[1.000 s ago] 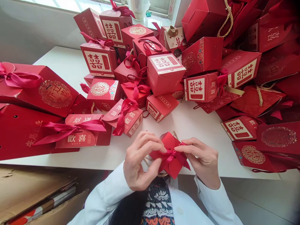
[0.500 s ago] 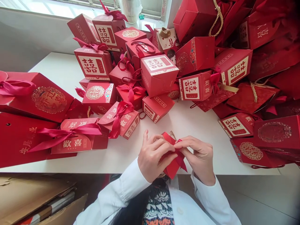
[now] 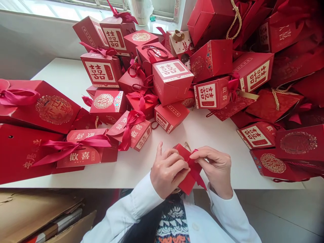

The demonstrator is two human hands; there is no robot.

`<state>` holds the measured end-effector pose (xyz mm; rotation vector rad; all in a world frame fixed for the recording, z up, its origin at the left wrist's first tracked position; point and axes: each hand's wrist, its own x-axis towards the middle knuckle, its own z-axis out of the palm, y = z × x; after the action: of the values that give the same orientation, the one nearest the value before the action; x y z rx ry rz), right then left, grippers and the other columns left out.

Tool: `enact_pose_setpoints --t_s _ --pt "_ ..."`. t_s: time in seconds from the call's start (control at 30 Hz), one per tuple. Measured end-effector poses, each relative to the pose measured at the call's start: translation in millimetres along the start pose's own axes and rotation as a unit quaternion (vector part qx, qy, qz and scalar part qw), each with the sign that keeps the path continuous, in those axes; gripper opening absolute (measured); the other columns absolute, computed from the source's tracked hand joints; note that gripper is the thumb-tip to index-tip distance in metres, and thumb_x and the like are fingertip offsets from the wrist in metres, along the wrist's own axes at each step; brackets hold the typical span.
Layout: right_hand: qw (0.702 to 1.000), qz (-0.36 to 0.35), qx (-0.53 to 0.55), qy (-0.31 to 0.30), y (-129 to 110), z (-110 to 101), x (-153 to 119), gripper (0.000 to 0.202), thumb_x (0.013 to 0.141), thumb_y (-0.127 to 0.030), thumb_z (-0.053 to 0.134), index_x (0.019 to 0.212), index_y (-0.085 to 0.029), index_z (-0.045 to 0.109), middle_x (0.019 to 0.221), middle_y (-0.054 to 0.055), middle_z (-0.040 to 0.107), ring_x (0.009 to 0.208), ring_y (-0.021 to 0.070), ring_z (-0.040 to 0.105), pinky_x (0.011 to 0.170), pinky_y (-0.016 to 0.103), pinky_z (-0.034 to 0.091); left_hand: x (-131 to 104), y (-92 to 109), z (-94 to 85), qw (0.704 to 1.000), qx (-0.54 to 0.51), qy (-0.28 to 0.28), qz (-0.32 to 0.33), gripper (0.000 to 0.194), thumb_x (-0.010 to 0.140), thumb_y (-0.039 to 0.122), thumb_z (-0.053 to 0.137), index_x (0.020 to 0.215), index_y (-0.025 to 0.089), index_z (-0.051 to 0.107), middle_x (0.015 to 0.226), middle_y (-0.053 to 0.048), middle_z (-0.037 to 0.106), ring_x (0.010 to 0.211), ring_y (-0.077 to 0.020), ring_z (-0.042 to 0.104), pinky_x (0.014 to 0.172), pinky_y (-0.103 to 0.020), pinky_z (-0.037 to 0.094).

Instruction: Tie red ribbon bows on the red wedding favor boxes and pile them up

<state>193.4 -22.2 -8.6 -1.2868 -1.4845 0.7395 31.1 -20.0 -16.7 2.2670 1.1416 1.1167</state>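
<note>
A small red gift box point(image 3: 186, 185) with gold rope at both ends sits at the table's front edge, close to my body. A dark pink ribbon point(image 3: 195, 170) crosses its top, and one tail hangs over the right side. On the left of the box, my left hand point(image 3: 168, 170) is closed, thumb and fingers pinching the ribbon near its middle. My right hand point(image 3: 215, 168) pinches the ribbon's upper right part between thumb and fingertips. The fingers hide part of the ribbon's knot or loop.
Red boxes with bows point(image 3: 133, 130) lie ahead on the white table point(image 3: 136, 170). A larger pile of red bags and boxes point(image 3: 286, 94) fills the right side. Big red boxes point(image 3: 27, 104) stand at left. Cardboard point(image 3: 32, 209) lies below the table's left edge.
My left fingers have drawn in closer around the ribbon, uncovering more of the box top. My right hand stays at the ribbon's upper right. The pile looks unchanged.
</note>
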Motion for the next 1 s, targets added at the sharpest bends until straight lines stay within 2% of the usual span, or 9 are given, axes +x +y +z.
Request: enact_pose_setpoints --t_s 0.07,0.17,0.3,0.37,0.5,0.67,0.77,0.9,1.0 --pt "1.000 -0.008 0.000 -0.014 -1.2 -1.9 0.7 0.022 0.080 -0.007 0.060 0.071 -0.024 0.072 0.069 -0.002 0.069 0.066 0.0138 0.064 0.063 0.027 0.051 -0.7 -1.6 -4.9 0.999 -0.042 -0.005 -0.005 0.009 0.087 0.021 0.061 0.078 0.021 0.062 0.077 0.002 0.068 0.084 -0.0171 0.060 0.111 -0.054 0.022" --pt "0.998 -0.002 -0.012 -0.063 -2.6 -7.1 3.4 0.019 0.085 -0.013 0.057 0.085 -0.024 0.073 0.080 0.000 0.071 0.073 0.0149 0.067 0.067 0.028 0.054 -0.5 -3.6 -20.1 0.994 -0.107 -0.017 -0.026 0.011 0.092 0.020 0.052 0.098 0.020 0.061 0.089 -0.003 0.068 0.087 -0.0161 0.059 0.097 -0.037 0.041" --pt "0.991 0.038 0.014 -0.125 -1.6 -17.4 4.2 0.037 0.088 -0.016 0.054 0.122 -0.027 0.059 0.109 0.003 0.068 0.097 0.0163 0.065 0.087 0.032 0.054 -3.3 -8.0 -38.6 0.994 -0.064 -0.060 -0.057 0.017 0.089 0.016 0.055 0.106 0.019 0.060 0.097 -0.006 0.061 0.091 -0.0167 0.057 0.081 -0.027 0.046" --pt "0.993 0.031 0.010 -0.110 -2.3 -23.7 0.7 0.043 0.087 -0.015 0.056 0.127 -0.029 0.053 0.115 0.004 0.064 0.104 0.0174 0.062 0.093 0.035 0.051 -7.0 -10.5 -41.3 0.990 -0.045 -0.100 -0.084 0.021 0.088 0.019 0.058 0.109 0.020 0.059 0.099 -0.005 0.057 0.090 -0.0165 0.056 0.080 -0.027 0.046" --pt "0.994 -0.074 -0.085 -0.015 -13.9 -33.3 -14.1 0.032 0.083 -0.009 0.060 0.109 -0.028 0.062 0.100 0.004 0.059 0.094 0.0187 0.057 0.083 0.035 0.048 -11.2 -12.3 -38.5 0.989 -0.052 -0.099 -0.102 0.012 0.087 0.013 0.055 0.097 0.019 0.059 0.090 -0.002 0.055 0.081 -0.0143 0.055 0.074 -0.025 0.045" --pt "0.931 -0.238 -0.228 -0.159 -34.2 -14.6 -31.6 0.030 0.083 -0.014 0.064 0.113 -0.019 0.064 0.084 0.006 0.058 0.082 0.0200 0.049 0.079 0.038 0.047 -6.1 -12.9 -34.6 0.990 -0.066 -0.078 -0.097 0.010 0.083 0.007 0.056 0.084 0.016 0.059 0.083 -0.001 0.057 0.078 -0.0125 0.055 0.071 -0.022 0.043" --pt "0.898 -0.275 -0.299 -0.169 -35.9 7.4 -34.5 0.022 0.085 -0.012 0.062 0.106 -0.015 0.067 0.077 0.005 0.060 0.077 0.0183 0.048 0.081 0.037 0.046 -4.2 -16.1 -31.8 0.989 -0.085 -0.067 -0.100 0.012 0.083 0.005 0.054 0.083 0.016 0.059 0.083 -0.001 0.057 0.079 -0.0121 0.056 0.073 -0.022 0.043" --pt "0.916 -0.284 -0.225 -0.173 -35.6 15.5 -34.1 0.018 0.086 -0.005 0.054 0.084 -0.016 0.069 0.072 0.004 0.060 0.075 0.0160 0.047 0.077 0.033 0.047 -5.9 -19.9 -28.3 0.990 -0.100 -0.039 -0.094 0.014 0.083 0.004 0.052 0.086 0.016 0.057 0.083 0.000 0.057 0.079 -0.0117 0.055 0.075 -0.021 0.042" --pt "0.938 -0.252 -0.117 -0.210 -38.2 2.8 -34.6 0.017 0.084 -0.008 0.054 0.090 -0.017 0.067 0.081 0.006 0.063 0.081 0.0182 0.049 0.074 0.034 0.048 -7.3 -18.6 -30.1 0.989 -0.113 -0.049 -0.088 0.013 0.086 0.005 0.049 0.089 0.016 0.054 0.084 -0.001 0.056 0.078 -0.0115 0.054 0.073 -0.021 0.042"
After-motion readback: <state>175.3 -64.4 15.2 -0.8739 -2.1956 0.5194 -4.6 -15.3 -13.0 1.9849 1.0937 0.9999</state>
